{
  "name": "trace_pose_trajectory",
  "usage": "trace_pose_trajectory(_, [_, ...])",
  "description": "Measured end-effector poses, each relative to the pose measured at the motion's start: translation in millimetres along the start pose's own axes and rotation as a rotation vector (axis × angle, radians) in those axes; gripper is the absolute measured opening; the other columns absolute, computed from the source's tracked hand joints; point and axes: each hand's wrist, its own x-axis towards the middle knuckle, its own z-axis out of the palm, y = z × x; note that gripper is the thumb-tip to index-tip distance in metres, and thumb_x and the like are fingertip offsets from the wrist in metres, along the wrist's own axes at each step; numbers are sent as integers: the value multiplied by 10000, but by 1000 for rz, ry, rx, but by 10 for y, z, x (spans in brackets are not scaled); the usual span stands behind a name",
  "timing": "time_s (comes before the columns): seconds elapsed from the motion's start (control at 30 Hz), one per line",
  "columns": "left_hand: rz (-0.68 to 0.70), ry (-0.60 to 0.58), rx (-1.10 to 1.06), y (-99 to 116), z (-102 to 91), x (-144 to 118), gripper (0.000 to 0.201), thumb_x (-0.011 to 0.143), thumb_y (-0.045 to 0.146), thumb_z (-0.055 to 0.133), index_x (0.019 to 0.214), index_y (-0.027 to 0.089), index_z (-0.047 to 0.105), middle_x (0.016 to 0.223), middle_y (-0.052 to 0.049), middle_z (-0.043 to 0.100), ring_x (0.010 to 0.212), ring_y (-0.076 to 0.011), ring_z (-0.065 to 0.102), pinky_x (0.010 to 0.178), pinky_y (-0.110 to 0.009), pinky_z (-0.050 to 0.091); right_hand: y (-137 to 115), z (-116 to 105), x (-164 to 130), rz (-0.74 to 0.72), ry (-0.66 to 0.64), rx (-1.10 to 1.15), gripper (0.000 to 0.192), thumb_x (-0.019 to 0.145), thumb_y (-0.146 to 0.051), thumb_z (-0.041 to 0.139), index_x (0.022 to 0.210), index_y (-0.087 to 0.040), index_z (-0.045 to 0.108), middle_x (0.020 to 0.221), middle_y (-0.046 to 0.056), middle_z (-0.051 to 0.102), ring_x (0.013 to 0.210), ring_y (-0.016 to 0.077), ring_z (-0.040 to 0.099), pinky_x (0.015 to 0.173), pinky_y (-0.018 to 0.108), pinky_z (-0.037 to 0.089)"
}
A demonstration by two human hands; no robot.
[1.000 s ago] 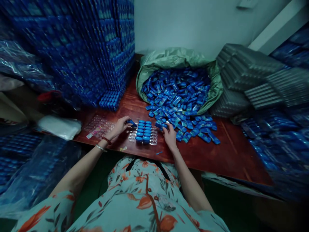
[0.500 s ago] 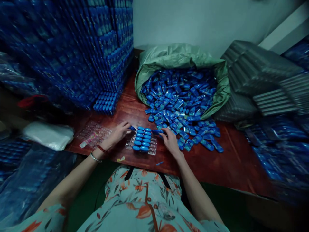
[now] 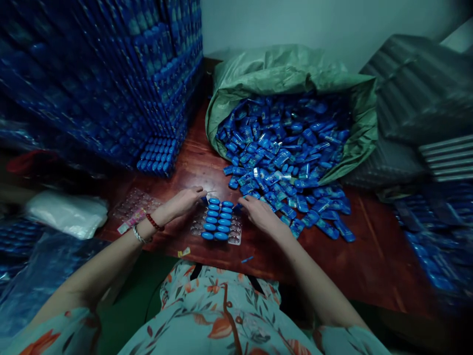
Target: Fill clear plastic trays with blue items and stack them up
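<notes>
A clear blister tray [image 3: 234,235] lies on the red-brown wooden table [image 3: 199,170] in front of me, its two middle columns filled with small blue pieces [image 3: 218,223]. My left hand [image 3: 184,201] rests at the tray's far left corner, fingers curled on a blue piece [image 3: 204,199]. My right hand [image 3: 260,215] is at the tray's far right corner, its fingertips pinching another blue piece [image 3: 236,205]. Both wrists lie low over the table; the left one wears a red and a silver bracelet.
An open green sack [image 3: 281,74] spills loose blue pieces [image 3: 314,212] to the right of my right hand. Tall stacks of filled blue trays [image 3: 111,74] stand at left. An empty clear tray [image 3: 135,204] and a white plastic bag [image 3: 66,213] lie left; grey tray stacks [image 3: 417,88] right.
The view has moved closer and tilted down. My right hand has come from the loose pile to the tray's far right corner with a piece. My left hand has stayed at the far left corner.
</notes>
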Motion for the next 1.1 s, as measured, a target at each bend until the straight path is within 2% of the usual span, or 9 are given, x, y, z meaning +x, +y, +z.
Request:
trace_pose_trajectory(0.2, [17, -35, 16, 124, -63, -28, 267, 807, 29, 404, 975, 187, 538, 938, -59, 566, 799, -170, 555, 721, -275, 459, -101, -92, 71, -82, -74, -62, 346, 861, -14, 381, 1063, -213, 580, 941, 74, 604, 804, 186, 576, 661, 272, 361])
trace_pose_trajectory(0.33, [33, -16, -7, 247, 0, -69, 265, 822, 31, 409, 984, 178, 559, 962, -90, 575, 850, -206, 546, 756, -325, 467, -180, -114, 90, -104, -104, -76, 330, 838, 9, 410, 1011, -200, 598, 945, 86, 616, 894, 208, 571, 700, 277, 383])
trace_pose_trajectory(0.47, [-26, 7, 11, 248, 74, -88, 265, 856, 61, 386, 1000, 161, 586, 959, -110, 595, 859, -229, 545, 765, -358, 470, -160, -83, 69, -65, -92, -52, 310, 823, 0, 444, 1039, -174, 583, 980, 96, 621, 904, 216, 579, 721, 289, 412])
trace_pose_trajectory(0.57, [-96, 57, -9, 261, 134, -168, 339, 865, 76, 386, 1125, 177, 578, 1055, -116, 611, 964, -256, 538, 854, -418, 456, -145, 54, -18, -18, 0, -1, 241, 908, -137, 433, 1085, -180, 590, 973, 95, 635, 923, 225, 586, 787, 319, 436])
trace_pose_trajectory(0.63, [-162, 142, -126, 346, 219, -272, 411, 890, 106, 361, 1260, 213, 503, 1200, -108, 570, 1078, -253, 508, 934, -437, 435, -167, 225, -119, 17, 97, 56, 293, 935, -186, 403, 1180, -185, 563, 994, 95, 641, 941, 226, 584, 825, 340, 451])
trace_pose_trajectory(0.73, [-305, 281, -339, 606, 452, -481, 486, 932, 207, 344, 1410, 284, 309, 1408, -92, 391, 1256, -238, 404, 1036, -438, 390, -252, 544, -322, 10, 229, 174, 405, 921, -132, 369, 1306, -186, 485, 1065, 96, 639, 959, 216, 577, 835, 339, 481])
trace_pose_trajectory(0.8, [-406, 333, -407, 811, 639, -632, 551, 928, 250, 364, 1448, 339, 201, 1467, -81, 278, 1324, -256, 332, 1064, -465, 369, -321, 733, -466, -24, 290, 230, 472, 893, -86, 360, 1340, -202, 460, 1118, 91, 635, 964, 213, 575, 835, 340, 494])
trace_pose_trajectory(0.93, [-504, 363, -437, 1077, 898, -869, 585, 908, 258, 352, 1446, 404, 176, 1431, -80, 276, 1348, -303, 295, 1058, -525, 373, -394, 926, -697, -43, 382, 268, 559, 864, -69, 351, 1383, -265, 420, 1150, 65, 648, 968, 215, 586, 840, 357, 503])
trace_pose_trajectory(1.1, [-460, 439, -359, 1061, 935, -887, 527, 916, 292, 361, 1429, 361, 261, 1261, -103, 390, 1283, -326, 385, 975, -530, 451, -359, 912, -794, -56, 345, 284, 507, 892, -130, 335, 1344, -311, 475, 1123, 27, 675, 961, 193, 597, 778, 306, 513])
